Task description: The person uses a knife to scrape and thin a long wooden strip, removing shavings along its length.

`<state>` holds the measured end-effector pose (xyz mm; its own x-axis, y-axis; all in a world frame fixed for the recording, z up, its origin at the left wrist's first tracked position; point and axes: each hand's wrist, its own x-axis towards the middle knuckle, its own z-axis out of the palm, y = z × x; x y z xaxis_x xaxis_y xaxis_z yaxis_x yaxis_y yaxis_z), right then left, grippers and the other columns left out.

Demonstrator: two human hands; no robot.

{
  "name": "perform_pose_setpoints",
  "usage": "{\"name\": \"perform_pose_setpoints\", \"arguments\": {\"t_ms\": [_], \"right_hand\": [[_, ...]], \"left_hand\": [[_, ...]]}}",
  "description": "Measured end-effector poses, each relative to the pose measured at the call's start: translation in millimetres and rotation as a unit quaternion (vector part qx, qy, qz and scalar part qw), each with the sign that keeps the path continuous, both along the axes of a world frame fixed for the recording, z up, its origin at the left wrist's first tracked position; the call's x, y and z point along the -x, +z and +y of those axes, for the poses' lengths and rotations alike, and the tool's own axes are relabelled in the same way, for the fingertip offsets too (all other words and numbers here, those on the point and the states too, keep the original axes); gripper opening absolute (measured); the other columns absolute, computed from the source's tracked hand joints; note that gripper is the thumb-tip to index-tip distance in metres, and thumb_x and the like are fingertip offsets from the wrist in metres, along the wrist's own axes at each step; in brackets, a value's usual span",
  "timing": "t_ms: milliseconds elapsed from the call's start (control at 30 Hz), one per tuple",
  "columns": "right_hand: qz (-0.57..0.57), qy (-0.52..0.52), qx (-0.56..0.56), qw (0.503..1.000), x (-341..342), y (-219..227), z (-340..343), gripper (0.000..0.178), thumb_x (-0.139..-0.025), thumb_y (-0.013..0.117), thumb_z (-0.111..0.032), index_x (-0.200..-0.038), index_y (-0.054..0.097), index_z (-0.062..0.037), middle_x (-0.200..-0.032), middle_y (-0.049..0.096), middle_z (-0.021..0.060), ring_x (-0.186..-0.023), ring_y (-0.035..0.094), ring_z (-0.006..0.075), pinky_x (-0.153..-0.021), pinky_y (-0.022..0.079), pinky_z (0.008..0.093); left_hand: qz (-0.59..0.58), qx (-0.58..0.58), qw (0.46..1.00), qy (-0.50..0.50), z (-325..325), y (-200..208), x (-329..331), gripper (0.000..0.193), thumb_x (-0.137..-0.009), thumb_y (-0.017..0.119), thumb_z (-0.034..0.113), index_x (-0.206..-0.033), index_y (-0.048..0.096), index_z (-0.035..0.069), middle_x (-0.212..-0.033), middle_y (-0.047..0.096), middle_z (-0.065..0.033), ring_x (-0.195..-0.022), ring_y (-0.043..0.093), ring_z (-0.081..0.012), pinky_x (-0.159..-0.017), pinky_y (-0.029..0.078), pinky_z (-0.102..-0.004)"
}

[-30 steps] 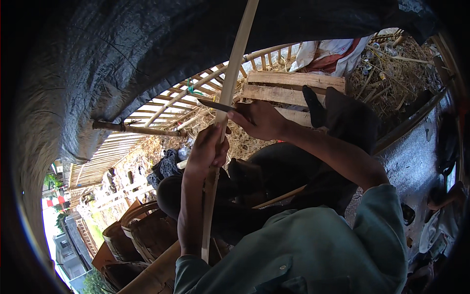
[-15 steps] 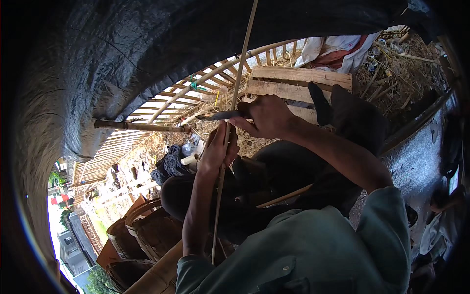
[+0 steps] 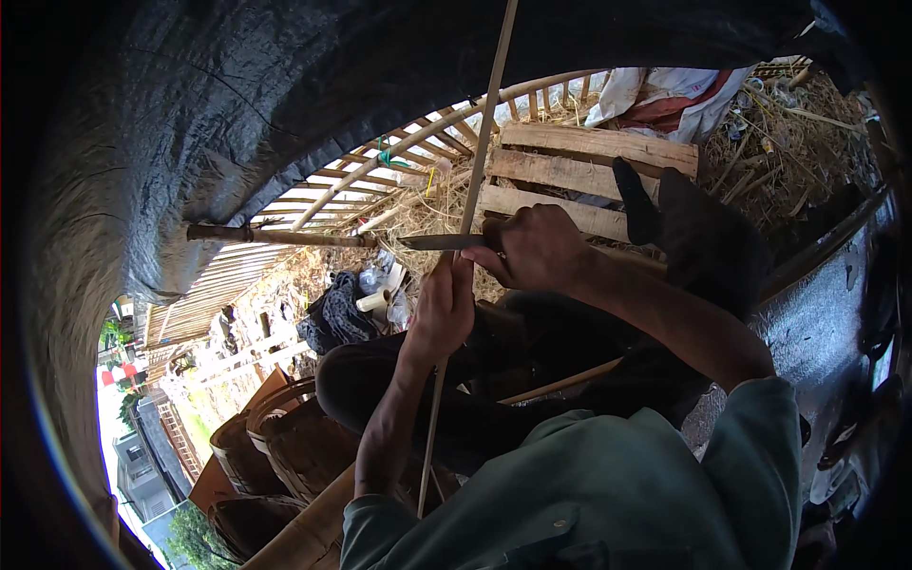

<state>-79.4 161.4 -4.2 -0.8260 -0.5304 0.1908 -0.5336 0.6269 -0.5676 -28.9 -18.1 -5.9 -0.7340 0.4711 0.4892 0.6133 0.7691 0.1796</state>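
Observation:
A long, thin bamboo strip runs steeply across the view, from the top edge down past my lap. My left hand is closed around it near mid-length. Just above that, my right hand grips a knife by its handle. The dark blade points left and lies across the strip, touching it, with my right thumb close to the crossing. The handle is mostly hidden inside my right fingers.
Wooden slats lie on straw beyond my hands, near my foot. A slatted bamboo fence curves along the far left under a dark tarp. Woven baskets and a thick bamboo pole are at lower left.
Both hands have shifted slightly right and down in the view. The knife is lower in the picture and its blade lies flatter. The strip's upper end has moved right.

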Motion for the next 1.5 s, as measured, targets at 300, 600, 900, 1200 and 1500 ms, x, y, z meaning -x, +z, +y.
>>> {"name": "perform_pose_setpoints", "arguments": {"t_ms": [300, 600, 900, 1200, 1500], "right_hand": [[0.048, -0.169, 0.026, 0.984, 36, -7, 21, 0.06, -0.09, 0.039, -0.052, -0.059, 0.062, -0.0061, -0.047, 0.056, 0.0124, -0.043, 0.059, 0.0279, -0.041, 0.047, 0.0373], [0.073, -0.171, 0.064, 0.981, 67, -1, 38, 0.054, -0.094, 0.039, -0.039, -0.058, 0.057, -0.0038, -0.043, 0.05, 0.0117, -0.04, 0.054, 0.029, -0.04, 0.043, 0.0382], [-0.002, -0.027, 0.045, 0.999, 2, 4, 12, 0.058, -0.089, 0.043, -0.053, -0.063, 0.063, -0.0044, -0.046, 0.055, 0.0115, -0.044, 0.059, 0.0277, -0.045, 0.049, 0.0382], [-0.033, 0.01, -0.057, 0.998, 1, 5, 9, 0.057, -0.088, 0.041, -0.054, -0.073, 0.064, -0.0045, -0.051, 0.057, 0.0149, -0.049, 0.061, 0.0294, -0.046, 0.048, 0.0383], [0.071, -0.265, 0.0, 0.962, 111, 18, 57, 0.07, -0.092, 0.035, -0.054, -0.046, 0.052, -0.0039, -0.036, 0.046, 0.009, -0.035, 0.053, 0.028, -0.035, 0.044, 0.0362]], "left_hand": [[-0.248, -0.021, 0.963, 0.101, 24, 30, -3, 0.023, -0.092, 0.048, 0.013, -0.103, 0.046, -0.006, -0.057, 0.05, -0.0206, -0.054, 0.05, -0.0391, -0.052, 0.041, -0.0444], [-0.109, -0.016, 0.994, -0.017, -5, -13, -5, 0.042, -0.083, 0.06, 0.004, -0.122, 0.048, -0.002, -0.114, 0.047, -0.0216, -0.086, 0.05, -0.0297, -0.077, 0.045, -0.0354], [-0.129, -0.007, 0.991, -0.043, -7, -11, 3, 0.04, -0.077, 0.062, -0.002, -0.115, 0.051, -0.001, -0.103, 0.049, -0.0186, -0.08, 0.053, -0.0302, -0.069, 0.046, -0.0368], [-0.171, 0.082, 0.981, 0.046, 19, 22, -3, 0.014, -0.089, 0.047, 0.006, -0.094, 0.047, -0.007, -0.068, 0.052, -0.0234, -0.057, 0.053, -0.0368, -0.049, 0.044, -0.0403], [-0.397, -0.128, 0.902, 0.11, 46, 29, -5, 0.019, -0.093, 0.045, 0.012, -0.095, 0.042, -0.007, -0.053, 0.046, -0.0213, -0.046, 0.05, -0.0371, -0.041, 0.034, -0.0431]]}}
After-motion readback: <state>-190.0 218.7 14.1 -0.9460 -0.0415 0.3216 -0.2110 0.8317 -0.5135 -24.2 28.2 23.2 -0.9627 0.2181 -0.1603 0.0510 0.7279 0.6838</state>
